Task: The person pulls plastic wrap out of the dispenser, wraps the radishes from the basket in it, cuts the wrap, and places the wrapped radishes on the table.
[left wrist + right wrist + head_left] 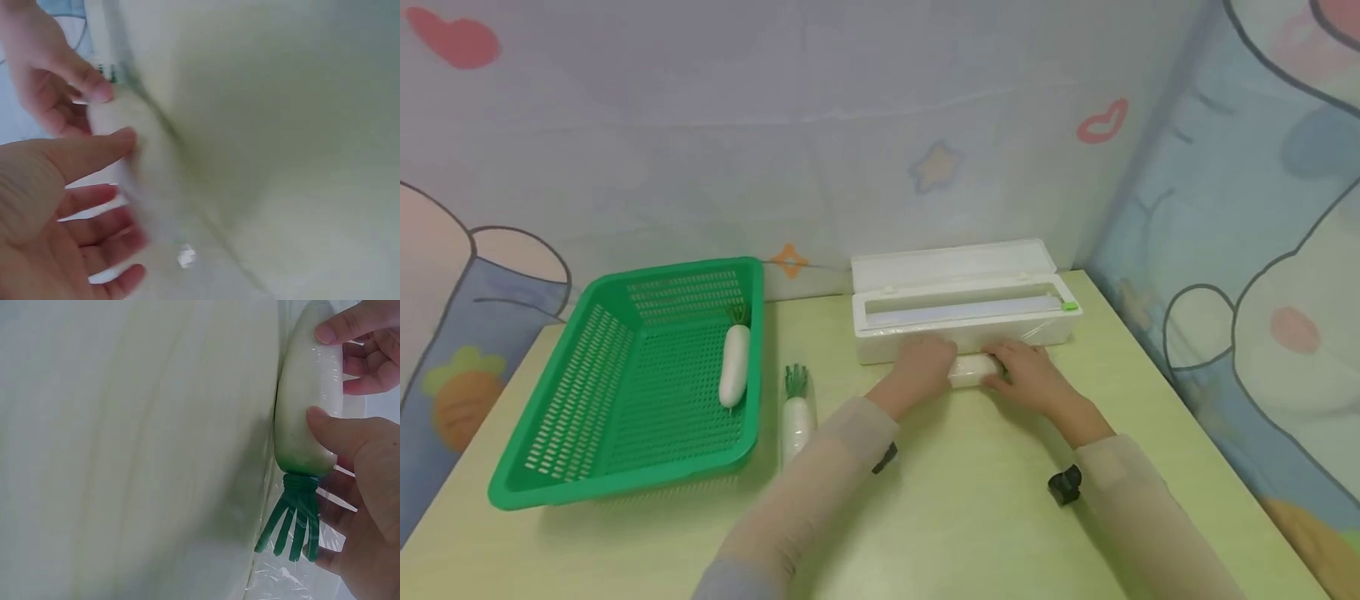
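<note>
In front of the white box, both hands hold a white radish [972,371] lying sideways with clear plastic film around it. My left hand [925,368] grips its left end. My right hand [1028,373] has thumb and fingers around the other end. The right wrist view shows the radish [306,394] with its green leaf stalks [297,515] under glossy film, both thumbs on its near side. The left wrist view is blurred, but film [187,256] trails past the left fingers there.
The open film dispenser box [962,337], lid raised, stands at the back against the cloth wall. A green basket [625,479] at left holds another radish [735,367]. A film-wrapped radish [797,425] lies beside the basket, partly behind the left sleeve.
</note>
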Demonstrator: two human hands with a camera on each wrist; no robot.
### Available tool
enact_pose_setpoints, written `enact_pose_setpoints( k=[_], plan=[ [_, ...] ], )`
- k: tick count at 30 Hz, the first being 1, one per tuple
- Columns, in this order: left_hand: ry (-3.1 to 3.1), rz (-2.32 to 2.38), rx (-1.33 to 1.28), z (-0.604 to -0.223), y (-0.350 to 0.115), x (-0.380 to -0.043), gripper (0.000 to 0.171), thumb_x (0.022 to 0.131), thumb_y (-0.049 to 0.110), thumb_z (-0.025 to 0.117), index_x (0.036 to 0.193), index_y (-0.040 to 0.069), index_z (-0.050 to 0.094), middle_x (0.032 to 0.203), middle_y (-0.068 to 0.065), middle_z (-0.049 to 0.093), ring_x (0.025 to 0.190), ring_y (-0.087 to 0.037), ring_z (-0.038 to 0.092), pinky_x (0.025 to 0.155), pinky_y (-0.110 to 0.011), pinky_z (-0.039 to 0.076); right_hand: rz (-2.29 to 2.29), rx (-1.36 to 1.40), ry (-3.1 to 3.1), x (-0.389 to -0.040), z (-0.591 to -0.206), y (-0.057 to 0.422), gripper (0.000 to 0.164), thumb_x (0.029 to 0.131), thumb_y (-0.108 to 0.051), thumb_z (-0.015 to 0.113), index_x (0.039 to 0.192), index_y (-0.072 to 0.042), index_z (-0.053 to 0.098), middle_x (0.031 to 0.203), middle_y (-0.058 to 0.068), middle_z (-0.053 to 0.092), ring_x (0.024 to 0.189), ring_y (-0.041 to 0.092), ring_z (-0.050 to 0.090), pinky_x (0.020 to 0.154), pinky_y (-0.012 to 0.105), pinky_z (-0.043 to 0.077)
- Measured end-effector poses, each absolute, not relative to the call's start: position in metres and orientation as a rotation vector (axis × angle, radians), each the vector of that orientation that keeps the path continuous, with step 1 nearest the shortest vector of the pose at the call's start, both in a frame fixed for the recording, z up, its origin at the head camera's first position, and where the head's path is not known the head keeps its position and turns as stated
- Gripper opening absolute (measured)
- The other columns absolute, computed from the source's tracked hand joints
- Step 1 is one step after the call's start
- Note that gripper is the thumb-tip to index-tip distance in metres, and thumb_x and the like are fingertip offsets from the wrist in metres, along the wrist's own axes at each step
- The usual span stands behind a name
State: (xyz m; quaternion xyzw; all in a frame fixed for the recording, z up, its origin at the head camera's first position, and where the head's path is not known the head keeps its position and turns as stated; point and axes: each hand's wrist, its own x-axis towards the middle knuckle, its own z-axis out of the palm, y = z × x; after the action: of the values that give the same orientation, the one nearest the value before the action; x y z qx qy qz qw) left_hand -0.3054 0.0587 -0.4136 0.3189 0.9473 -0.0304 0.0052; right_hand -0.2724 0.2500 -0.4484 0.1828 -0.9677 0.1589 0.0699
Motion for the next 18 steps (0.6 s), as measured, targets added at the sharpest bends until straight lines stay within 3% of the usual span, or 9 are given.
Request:
enact_pose_setpoints(
  k=[2,7,9,13,18],
  plan=[
    [2.929,-0.114,1.013,-0.406,0.067,-0.308,0.023,0.083,0.029,0.074,0.098,0.014,0.065,0.090,0.001,0.068,0.085,-0.017,0.063,0.079,-0.035,0.051,0.522,0.530,-2.910,-0.271,-0.446,0.256,0.047,0.088,-0.023,0.070,0.126,0.002,0.057,0.124,0.021,0.060,0.118,0.040,0.053,0.091,0.058,0.037],
    [2.793,-0.048,0.918,-0.378,0.092,-0.312,0.027,0.089,0.037,0.068,0.104,0.014,0.065,0.093,0.004,0.067,0.089,-0.015,0.064,0.095,-0.044,0.046,0.597,0.528,-2.871,-0.268,-0.435,0.272,0.047,0.090,-0.022,0.069,0.127,0.003,0.056,0.126,0.023,0.059,0.120,0.043,0.050,0.097,0.061,0.035],
    [2.781,-0.010,0.915,-0.370,0.103,-0.315,0.027,0.092,0.039,0.063,0.104,0.014,0.065,0.092,0.004,0.067,0.086,-0.013,0.063,0.092,-0.040,0.049,0.630,0.487,-2.832,-0.268,-0.428,0.282,0.044,0.091,-0.021,0.067,0.126,0.003,0.056,0.127,0.024,0.057,0.121,0.044,0.048,0.098,0.063,0.034],
    [2.877,0.132,0.987,-0.363,0.126,-0.325,0.026,0.098,0.036,0.055,0.101,0.013,0.066,0.090,0.003,0.067,0.078,-0.010,0.061,0.072,-0.029,0.052,0.737,0.287,-2.719,-0.272,-0.415,0.306,0.041,0.093,-0.018,0.063,0.125,0.006,0.055,0.127,0.028,0.054,0.120,0.048,0.045,0.098,0.064,0.033],
    [3.013,0.313,1.023,-0.378,0.157,-0.333,0.031,0.100,0.037,0.050,0.117,0.018,0.068,0.113,0.005,0.069,0.101,-0.012,0.065,0.082,-0.032,0.052,0.894,0.021,-2.709,-0.279,-0.410,0.332,0.054,0.099,-0.027,0.055,0.135,0.011,0.044,0.135,0.033,0.042,0.121,0.049,0.041,0.096,0.061,0.036]
  ],
)
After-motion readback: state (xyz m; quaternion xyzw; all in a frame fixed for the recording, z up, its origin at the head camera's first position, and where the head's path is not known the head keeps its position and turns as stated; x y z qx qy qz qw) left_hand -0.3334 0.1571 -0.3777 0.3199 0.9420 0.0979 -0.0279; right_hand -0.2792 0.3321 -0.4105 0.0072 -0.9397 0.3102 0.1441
